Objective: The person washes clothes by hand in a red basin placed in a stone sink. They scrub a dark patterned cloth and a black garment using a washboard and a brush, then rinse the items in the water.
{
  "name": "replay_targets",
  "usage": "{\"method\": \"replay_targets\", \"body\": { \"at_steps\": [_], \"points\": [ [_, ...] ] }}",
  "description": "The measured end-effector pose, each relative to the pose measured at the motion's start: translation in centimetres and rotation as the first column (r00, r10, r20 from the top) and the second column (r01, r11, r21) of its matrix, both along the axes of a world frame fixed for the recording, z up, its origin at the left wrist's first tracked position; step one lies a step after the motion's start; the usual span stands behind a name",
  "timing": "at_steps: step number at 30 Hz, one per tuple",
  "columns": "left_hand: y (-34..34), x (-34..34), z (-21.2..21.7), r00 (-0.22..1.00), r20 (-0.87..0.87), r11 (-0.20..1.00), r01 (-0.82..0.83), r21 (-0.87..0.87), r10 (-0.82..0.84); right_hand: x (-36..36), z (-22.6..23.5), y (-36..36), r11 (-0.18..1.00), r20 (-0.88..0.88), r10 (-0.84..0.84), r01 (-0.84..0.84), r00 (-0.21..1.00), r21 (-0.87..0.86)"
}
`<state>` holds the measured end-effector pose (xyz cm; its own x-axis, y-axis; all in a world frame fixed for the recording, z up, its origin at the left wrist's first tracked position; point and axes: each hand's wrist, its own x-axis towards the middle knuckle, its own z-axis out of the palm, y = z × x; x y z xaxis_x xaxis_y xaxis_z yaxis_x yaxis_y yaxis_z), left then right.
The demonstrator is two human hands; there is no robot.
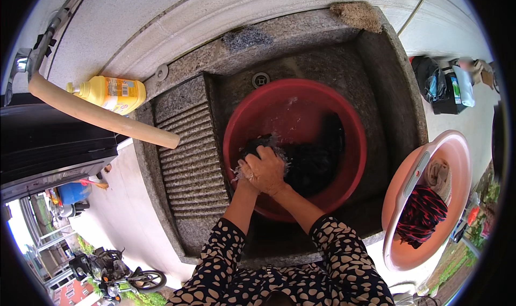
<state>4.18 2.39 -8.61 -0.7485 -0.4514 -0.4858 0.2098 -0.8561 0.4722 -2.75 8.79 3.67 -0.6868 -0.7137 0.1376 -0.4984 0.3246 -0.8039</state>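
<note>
Dark garment (312,163) lies soaked in the red basin (236,123) inside the stone sink (392,91). Both hands, right hand (267,171) over left hand (244,172), clench 1 bunched fold. Judged heavy, limp, slippery; grip gathered cloth.

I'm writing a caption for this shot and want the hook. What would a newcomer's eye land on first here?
First the big red basin in the middle of the stone sink, where both hands, pressed together, scrub dark cloth in the water. Next the pink tub of laundry at right, then the yellow bottle lying on the ledge at upper left.
</note>
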Motion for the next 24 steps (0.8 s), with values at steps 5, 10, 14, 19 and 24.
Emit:
{"method": "replay_targets", "body": {
  "at_steps": [5, 10, 14, 19, 24],
  "points": [
    [-1.9, -5.8, 11.4, 0.925, 0.354, 0.984, 0.167, -0.065, -0.133, -10.9, -3.0, 2.1, 0.873, -0.427, -0.092, 0.279, 0.9, 0.399],
    [-2.7, -1.9, 10.3, 0.893, 0.448, 0.934, 0.194, -0.298, -0.042, -9.4, -1.9, 1.8, 0.867, -0.518, -0.138, 0.356, 0.844, 0.348],
    [0.9, -0.1, 9.7, 0.747, 0.656, 0.903, 0.348, -0.253, -0.104, -5.1, -4.4, 0.9, 0.874, -0.408, 0.213, 0.014, 0.888, 0.486],
    [2.8, 0.6, 7.8, 0.73, 0.662, 0.967, 0.253, -0.03, -0.17, -9.0, -10.2, 1.8, 0.846, 0.228, -0.236, 0.084, 0.945, 0.527],
    [0.8, -0.5, 8.2, 0.901, 0.425, 0.975, -0.005, 0.22, -0.092, -3.7, 1.3, 4.0, 0.997, 0.811, -0.065, 0.074, 0.581, 0.027]
  ]
}}
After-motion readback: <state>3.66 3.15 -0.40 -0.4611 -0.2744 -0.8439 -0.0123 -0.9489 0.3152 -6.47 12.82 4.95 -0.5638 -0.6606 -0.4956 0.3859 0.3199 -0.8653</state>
